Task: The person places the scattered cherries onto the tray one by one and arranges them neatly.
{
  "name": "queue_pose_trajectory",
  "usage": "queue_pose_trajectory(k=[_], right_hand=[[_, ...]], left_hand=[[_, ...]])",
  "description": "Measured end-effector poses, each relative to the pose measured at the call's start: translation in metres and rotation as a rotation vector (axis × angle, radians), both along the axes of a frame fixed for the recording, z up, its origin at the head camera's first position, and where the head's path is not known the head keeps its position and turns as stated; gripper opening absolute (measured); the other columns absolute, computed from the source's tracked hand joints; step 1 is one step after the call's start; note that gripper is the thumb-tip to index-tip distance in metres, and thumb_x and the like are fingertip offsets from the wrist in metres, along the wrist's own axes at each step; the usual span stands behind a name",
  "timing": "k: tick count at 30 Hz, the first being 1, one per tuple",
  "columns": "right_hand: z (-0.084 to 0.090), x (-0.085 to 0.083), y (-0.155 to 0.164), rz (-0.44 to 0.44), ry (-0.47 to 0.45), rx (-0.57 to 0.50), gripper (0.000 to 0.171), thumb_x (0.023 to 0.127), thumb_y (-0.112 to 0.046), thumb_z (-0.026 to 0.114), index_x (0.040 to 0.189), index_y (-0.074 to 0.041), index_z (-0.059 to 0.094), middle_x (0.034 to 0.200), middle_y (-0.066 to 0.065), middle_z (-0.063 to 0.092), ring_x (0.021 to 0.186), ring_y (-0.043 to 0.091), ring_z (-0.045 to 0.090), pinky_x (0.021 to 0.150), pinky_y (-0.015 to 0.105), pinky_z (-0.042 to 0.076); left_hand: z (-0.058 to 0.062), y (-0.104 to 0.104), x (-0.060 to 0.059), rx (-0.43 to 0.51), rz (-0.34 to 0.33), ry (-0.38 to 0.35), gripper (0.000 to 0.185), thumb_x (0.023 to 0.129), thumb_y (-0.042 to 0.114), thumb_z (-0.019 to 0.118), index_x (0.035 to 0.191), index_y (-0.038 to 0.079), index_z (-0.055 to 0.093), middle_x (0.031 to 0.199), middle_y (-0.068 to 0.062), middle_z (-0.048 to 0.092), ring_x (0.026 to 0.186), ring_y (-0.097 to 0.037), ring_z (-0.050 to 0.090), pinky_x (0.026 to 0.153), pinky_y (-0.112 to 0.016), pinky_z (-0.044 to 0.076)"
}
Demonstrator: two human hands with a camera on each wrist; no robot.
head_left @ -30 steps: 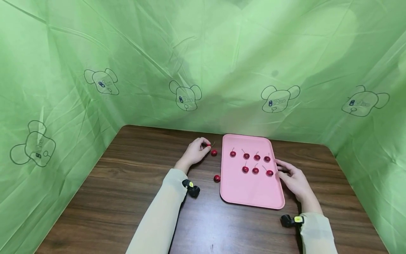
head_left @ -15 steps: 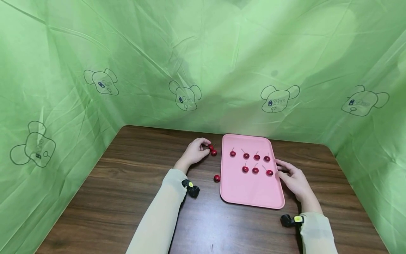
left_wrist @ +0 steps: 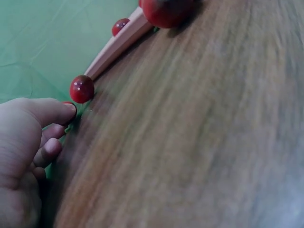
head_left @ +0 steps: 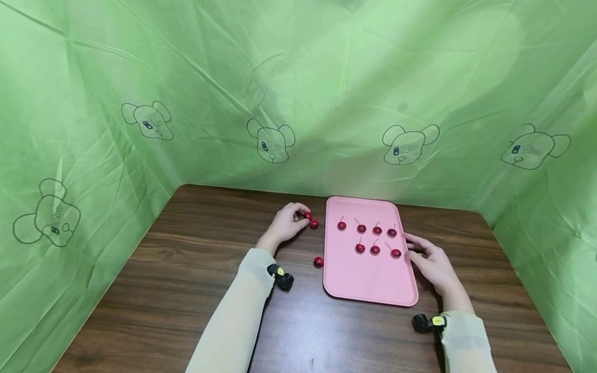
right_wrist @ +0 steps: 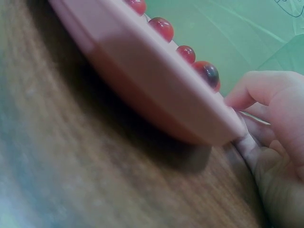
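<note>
- The left hand (head_left: pixel 285 224) rests on the wooden surface (head_left: pixel 186 280), its curled fingers (left_wrist: pixel 50 111) pinching a red cherry (head_left: pixel 307 215).
- A second cherry (head_left: pixel 314 224) lies just beside it, left of the pink tray (head_left: pixel 368 282).
- The right hand (head_left: pixel 431 264) touches the tray's right edge, fingers relaxed and loosely spread.

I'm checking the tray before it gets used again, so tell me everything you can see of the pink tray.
The pink tray is a rounded-corner rectangle with a low raised rim, smooth and matte, plastic by the look. It lies flat on the brown wooden table, its long side running away from the person. Seven red cherries with thin stems sit in two rows on its far half; the near half is bare. The right hand rests against its right edge. The left hand is apart from it.
</note>
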State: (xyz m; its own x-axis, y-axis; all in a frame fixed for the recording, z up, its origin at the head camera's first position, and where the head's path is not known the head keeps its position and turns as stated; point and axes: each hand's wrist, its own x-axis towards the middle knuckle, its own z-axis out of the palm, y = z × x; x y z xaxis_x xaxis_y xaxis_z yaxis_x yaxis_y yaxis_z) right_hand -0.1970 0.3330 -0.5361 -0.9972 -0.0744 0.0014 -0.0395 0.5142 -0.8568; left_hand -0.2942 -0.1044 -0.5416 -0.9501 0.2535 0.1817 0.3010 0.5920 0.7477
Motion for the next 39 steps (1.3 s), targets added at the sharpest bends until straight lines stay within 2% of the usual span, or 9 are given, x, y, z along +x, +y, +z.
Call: queue_pose_trajectory(k=[7, 13, 17, 22, 28, 32, 35, 39], right_hand=[[-0.003, -0.002, 0.001, 0.003, 0.003, 0.001, 0.052, 0.108, -0.012, 0.066, 0.159, -0.003, 0.055, 0.14, 0.028, 0.067, 0.108, 0.001, 0.065, 0.084, 0.015, 0.053], [-0.002, -0.003, 0.002, 0.01, 0.015, -0.013, 0.052, 0.108, -0.01, 0.066, 0.158, -0.002, 0.055, 0.139, 0.029, 0.067, 0.105, 0.0, 0.066, 0.083, 0.015, 0.054], [0.0, -0.001, 0.001, 0.025, 0.046, -0.036, 0.052, 0.107, -0.008, 0.068, 0.157, -0.001, 0.056, 0.137, 0.029, 0.069, 0.105, -0.001, 0.067, 0.083, 0.015, 0.054], [0.0, 0.0, 0.0, 0.029, 0.051, -0.036, 0.052, 0.107, -0.008, 0.068, 0.156, 0.0, 0.056, 0.136, 0.029, 0.068, 0.105, -0.003, 0.066, 0.083, 0.014, 0.054], [0.002, 0.0, 0.0, 0.018, 0.046, -0.028, 0.052, 0.107, -0.009, 0.069, 0.157, -0.001, 0.056, 0.137, 0.028, 0.069, 0.106, -0.003, 0.064, 0.084, 0.013, 0.053], [0.001, 0.0, 0.001, 0.02, 0.043, -0.023, 0.052, 0.107, -0.01, 0.068, 0.157, -0.001, 0.056, 0.137, 0.028, 0.068, 0.106, -0.004, 0.064, 0.084, 0.013, 0.053], [0.001, 0.0, 0.001, 0.019, 0.042, -0.022, 0.052, 0.107, -0.01, 0.068, 0.157, -0.001, 0.056, 0.137, 0.028, 0.068, 0.106, -0.004, 0.063, 0.084, 0.013, 0.053], [0.0, 0.0, 0.002, 0.019, 0.045, -0.023, 0.052, 0.107, -0.009, 0.068, 0.157, -0.001, 0.056, 0.137, 0.028, 0.069, 0.106, -0.005, 0.063, 0.084, 0.013, 0.053]], left_hand=[[0.007, -0.001, 0.0, 0.103, 0.042, -0.101, 0.023, 0.099, 0.013, 0.081, 0.12, 0.013, 0.073, 0.112, -0.004, 0.073, 0.085, -0.017, 0.059, 0.078, -0.032, 0.05], [0.02, 0.0, -0.002, 0.103, 0.051, -0.085, 0.023, 0.096, 0.016, 0.084, 0.116, 0.015, 0.073, 0.112, -0.004, 0.074, 0.081, -0.017, 0.06, 0.075, -0.033, 0.049], [0.032, 0.006, 0.004, 0.113, 0.043, -0.052, 0.023, 0.096, 0.019, 0.085, 0.115, 0.016, 0.073, 0.111, -0.002, 0.075, 0.081, -0.017, 0.06, 0.072, -0.033, 0.05], [0.041, 0.02, 0.014, 0.113, -0.007, -0.008, 0.021, 0.096, 0.021, 0.085, 0.113, 0.017, 0.072, 0.109, 0.001, 0.075, 0.078, -0.017, 0.06, 0.066, -0.031, 0.05], [0.05, 0.038, 0.028, 0.076, -0.093, 0.027, 0.019, 0.097, 0.02, 0.084, 0.112, 0.017, 0.073, 0.107, 0.003, 0.077, 0.08, -0.015, 0.063, 0.071, -0.029, 0.053], [0.05, 0.049, 0.035, 0.009, -0.142, 0.071, 0.019, 0.096, 0.019, 0.084, 0.112, 0.016, 0.073, 0.104, -0.004, 0.076, 0.083, -0.015, 0.062, 0.075, -0.029, 0.051], [0.048, 0.057, 0.039, -0.032, -0.167, 0.102, 0.018, 0.095, 0.018, 0.084, 0.108, 0.014, 0.072, 0.103, -0.011, 0.072, 0.086, -0.02, 0.062, 0.077, -0.03, 0.049], [0.045, 0.065, 0.046, -0.052, -0.196, 0.09, 0.018, 0.094, 0.017, 0.084, 0.107, 0.014, 0.07, 0.104, -0.006, 0.069, 0.093, -0.024, 0.067, 0.082, -0.031, 0.051]])
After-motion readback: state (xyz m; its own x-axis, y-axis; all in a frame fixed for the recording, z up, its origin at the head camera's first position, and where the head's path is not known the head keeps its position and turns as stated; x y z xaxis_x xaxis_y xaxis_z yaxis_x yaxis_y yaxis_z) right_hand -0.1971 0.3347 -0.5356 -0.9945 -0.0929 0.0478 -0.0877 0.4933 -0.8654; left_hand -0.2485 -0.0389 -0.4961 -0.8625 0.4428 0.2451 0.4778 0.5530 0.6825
